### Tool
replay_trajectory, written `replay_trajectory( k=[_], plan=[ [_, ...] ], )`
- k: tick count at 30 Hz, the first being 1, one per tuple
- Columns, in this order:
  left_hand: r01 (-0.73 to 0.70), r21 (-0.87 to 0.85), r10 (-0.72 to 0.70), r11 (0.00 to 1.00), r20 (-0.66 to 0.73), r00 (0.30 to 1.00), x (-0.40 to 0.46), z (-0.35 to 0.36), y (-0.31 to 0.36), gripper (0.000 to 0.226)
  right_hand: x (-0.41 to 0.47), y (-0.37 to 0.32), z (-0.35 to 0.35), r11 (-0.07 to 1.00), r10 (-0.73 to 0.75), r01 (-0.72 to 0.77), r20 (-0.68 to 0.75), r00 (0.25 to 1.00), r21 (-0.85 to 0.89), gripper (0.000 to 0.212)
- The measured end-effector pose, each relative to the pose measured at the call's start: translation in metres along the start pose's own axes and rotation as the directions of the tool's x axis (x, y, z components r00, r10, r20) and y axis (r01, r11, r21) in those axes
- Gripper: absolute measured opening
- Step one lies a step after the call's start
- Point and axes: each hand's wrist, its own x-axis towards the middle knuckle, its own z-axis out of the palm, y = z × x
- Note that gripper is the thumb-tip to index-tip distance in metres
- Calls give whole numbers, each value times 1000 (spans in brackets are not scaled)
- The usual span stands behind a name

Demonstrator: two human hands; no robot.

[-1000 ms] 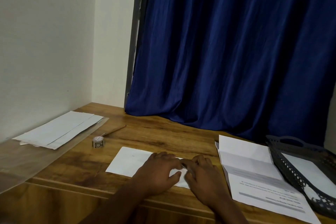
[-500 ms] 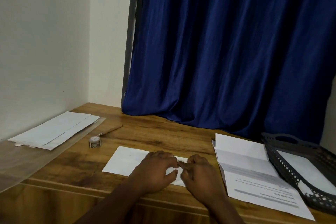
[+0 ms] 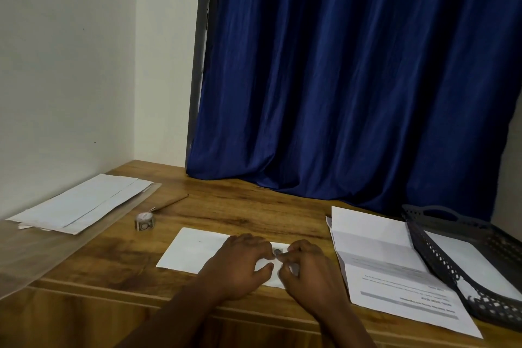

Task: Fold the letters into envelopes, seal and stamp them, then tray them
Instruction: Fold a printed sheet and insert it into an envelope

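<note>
Two bare hands rest on a white envelope (image 3: 195, 248) lying flat near the front edge of a wooden desk (image 3: 248, 212), seen from the head camera. The left hand (image 3: 240, 265) presses down with fingers curled and thumb spread. The right hand (image 3: 308, 271) sits just beside it. The fingertips (image 3: 272, 254) of both hands meet over a small dark stamp (image 3: 277, 251) on the envelope; whether they pinch it or only press it cannot be told.

Left of the fingers and farther back stands a small roll of stamps (image 3: 145, 221), with a thin wooden stick (image 3: 169, 203) just behind it. Well to the left lies a stack of white envelopes (image 3: 82, 202) on a clear plastic sheet (image 3: 42, 251). Right of the fingers lies an unfolded printed letter (image 3: 389, 271) with visible creases. Its right edge touches a dark perforated tray (image 3: 432, 251) holding a white envelope (image 3: 474, 265). Beyond the fingers, a dark blue curtain (image 3: 353, 79) hangs down to the desk.
</note>
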Motion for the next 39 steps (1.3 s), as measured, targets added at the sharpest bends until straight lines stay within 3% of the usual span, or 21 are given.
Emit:
replay_trajectory(
  k=[5, 9, 11, 14, 19, 23, 26, 29, 33, 39],
  plan=[
    [52, -33, -53, 998, -59, 997, -4, -2, 1, 36, 0, 4, 2, 991, 47, -44, -14, 999, 129, 18],
    [135, -64, -139, 989, -63, 988, -5, -4, 3, 73, 5, 10, -2, 935, 163, -121, -99, 982, 335, 11],
    [177, -83, -180, 981, -40, 983, -4, -5, 4, 86, 13, 16, 0, 885, 255, -210, -55, 965, 415, 10],
    [196, -102, -201, 975, -48, 978, -2, -5, 5, 97, 33, 19, 1, 886, 281, -280, 52, 958, 370, 20],
    [163, -137, -179, 977, -106, 978, -5, -7, 6, 102, 68, -10, -10, 929, 110, -197, 275, 955, 313, 23],
    [126, -164, -151, 978, -147, 978, -6, -10, 6, 102, 92, -31, -11, 977, 28, -117, 435, 900, 179, 9],
    [93, -145, -118, 985, -173, 978, -7, -10, 6, 100, 108, -38, -15, 991, 3, -74, 538, 843, 109, 18],
    [41, -104, -62, 994, -215, 975, -7, -10, 4, 97, 116, -43, -25, 997, -18, -29, 600, 800, 69, 15],
    [50, -52, -59, 997, -193, 979, -6, -12, 6, 99, 119, -37, -33, 994, -20, -52, 625, 781, 97, 28],
    [58, 43, -48, 997, -208, 977, -5, -11, 7, 101, 102, -27, -58, 953, 50, -223, 621, 782, 205, 33]
  ],
)
